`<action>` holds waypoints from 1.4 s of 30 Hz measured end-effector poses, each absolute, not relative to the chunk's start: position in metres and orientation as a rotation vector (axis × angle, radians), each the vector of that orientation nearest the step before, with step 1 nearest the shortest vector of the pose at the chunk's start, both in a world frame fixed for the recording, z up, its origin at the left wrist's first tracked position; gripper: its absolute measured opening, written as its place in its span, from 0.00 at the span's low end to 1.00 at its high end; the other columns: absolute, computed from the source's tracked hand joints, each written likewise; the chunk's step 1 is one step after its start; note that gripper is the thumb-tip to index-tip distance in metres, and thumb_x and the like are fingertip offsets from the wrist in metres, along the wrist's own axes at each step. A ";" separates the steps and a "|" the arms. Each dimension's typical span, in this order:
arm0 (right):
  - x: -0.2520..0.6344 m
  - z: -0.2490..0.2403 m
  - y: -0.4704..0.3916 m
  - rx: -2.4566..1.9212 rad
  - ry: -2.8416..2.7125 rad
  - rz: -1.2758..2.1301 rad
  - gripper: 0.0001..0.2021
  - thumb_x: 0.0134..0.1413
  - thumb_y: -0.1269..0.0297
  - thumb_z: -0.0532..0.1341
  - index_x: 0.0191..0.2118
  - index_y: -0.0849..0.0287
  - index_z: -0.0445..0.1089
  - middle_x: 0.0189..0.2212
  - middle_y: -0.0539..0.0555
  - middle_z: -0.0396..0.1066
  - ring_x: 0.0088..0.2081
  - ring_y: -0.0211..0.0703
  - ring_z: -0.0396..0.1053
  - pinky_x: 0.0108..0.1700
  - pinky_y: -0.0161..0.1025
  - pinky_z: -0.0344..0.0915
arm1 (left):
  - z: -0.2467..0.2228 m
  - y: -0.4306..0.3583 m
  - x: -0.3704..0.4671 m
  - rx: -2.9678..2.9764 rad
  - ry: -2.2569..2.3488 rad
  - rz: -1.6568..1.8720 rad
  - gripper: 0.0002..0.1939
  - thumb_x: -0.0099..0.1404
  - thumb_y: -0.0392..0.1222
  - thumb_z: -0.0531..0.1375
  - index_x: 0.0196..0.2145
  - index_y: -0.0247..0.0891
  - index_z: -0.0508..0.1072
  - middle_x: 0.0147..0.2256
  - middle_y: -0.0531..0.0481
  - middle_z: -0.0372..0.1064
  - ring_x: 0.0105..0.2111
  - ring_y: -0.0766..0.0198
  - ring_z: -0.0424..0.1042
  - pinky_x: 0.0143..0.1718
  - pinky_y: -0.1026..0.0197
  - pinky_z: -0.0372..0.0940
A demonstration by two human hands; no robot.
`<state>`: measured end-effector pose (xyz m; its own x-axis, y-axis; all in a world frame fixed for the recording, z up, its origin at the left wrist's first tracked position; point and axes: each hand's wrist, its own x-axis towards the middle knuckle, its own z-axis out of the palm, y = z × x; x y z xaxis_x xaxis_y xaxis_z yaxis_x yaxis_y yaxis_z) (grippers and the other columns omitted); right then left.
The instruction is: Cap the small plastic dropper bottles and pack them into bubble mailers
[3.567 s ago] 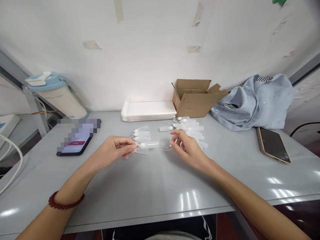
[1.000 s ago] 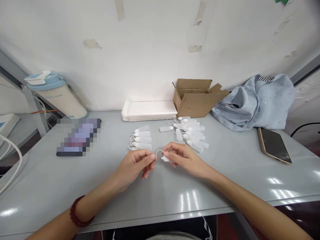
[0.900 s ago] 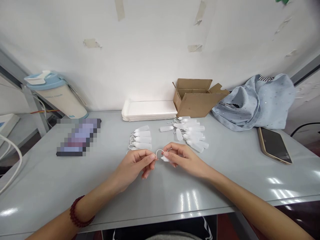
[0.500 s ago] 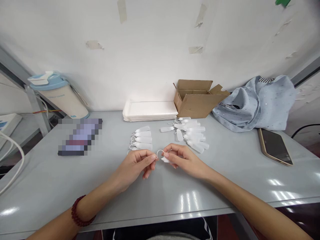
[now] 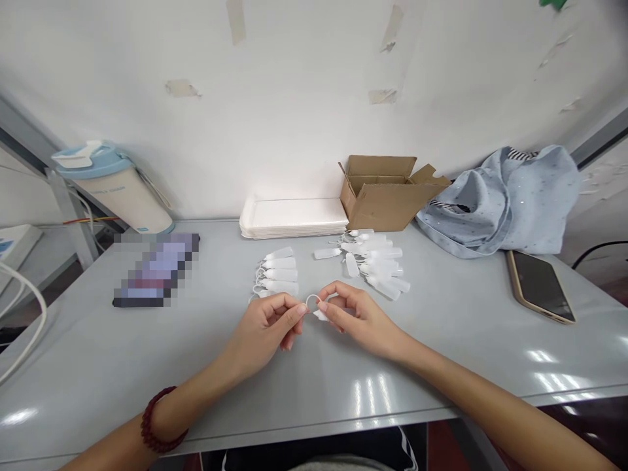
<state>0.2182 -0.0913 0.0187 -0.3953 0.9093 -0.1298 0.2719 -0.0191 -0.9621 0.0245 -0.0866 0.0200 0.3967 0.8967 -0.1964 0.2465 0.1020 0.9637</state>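
Between my hands is a small dropper bottle with a white cap (image 5: pixel 320 315) and a thin white looped strap (image 5: pixel 313 296). My right hand (image 5: pixel 363 320) is closed on the bottle just behind the cap, with most of the bottle's body hidden by the fingers. My left hand (image 5: pixel 267 330) pinches the strap's other end between thumb and forefinger. A fine line, perhaps a needle tip, runs from the cap toward the left fingertips. Beyond my left hand lies a row of similar bottles (image 5: pixel 281 275). A loose pile of them (image 5: pixel 383 267) lies beyond my right hand.
A stack of white trays (image 5: pixel 294 219) and an open cardboard box (image 5: pixel 387 203) stand against the wall. To the left are a tumbler (image 5: pixel 122 196) and a pixelated phone-like object (image 5: pixel 159 268). A blue cloth bag (image 5: pixel 530 203) and a phone (image 5: pixel 540 288) lie at the right.
The white cap has shifted slightly left, and both hands stay close together on the dropper bottle and its strap. The view has shifted slightly; the other things lie as before.
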 end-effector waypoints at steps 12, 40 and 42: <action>0.217 0.019 -0.092 -1.241 -1.673 1.450 0.11 0.59 0.54 0.55 0.39 0.57 0.62 0.17 0.42 0.55 0.20 0.32 0.50 0.23 0.31 0.48 | 0.019 -0.089 0.024 1.441 1.061 0.666 0.15 0.64 0.47 0.56 0.23 0.36 0.66 0.20 0.58 0.62 0.17 0.73 0.61 0.21 0.69 0.59; 0.218 0.016 -0.091 -1.169 -1.718 1.413 0.10 0.61 0.55 0.53 0.41 0.56 0.61 0.18 0.42 0.54 0.21 0.32 0.51 0.24 0.32 0.49 | 0.018 -0.088 0.026 1.458 0.998 0.757 0.18 0.68 0.48 0.48 0.31 0.35 0.70 0.22 0.55 0.64 0.18 0.71 0.63 0.23 0.66 0.61; 0.218 0.016 -0.090 -1.178 -1.708 1.420 0.10 0.61 0.55 0.53 0.41 0.56 0.60 0.17 0.42 0.54 0.20 0.32 0.51 0.23 0.32 0.48 | 0.018 -0.088 0.025 1.504 1.028 0.746 0.15 0.67 0.48 0.50 0.31 0.36 0.70 0.23 0.56 0.64 0.19 0.71 0.63 0.23 0.67 0.61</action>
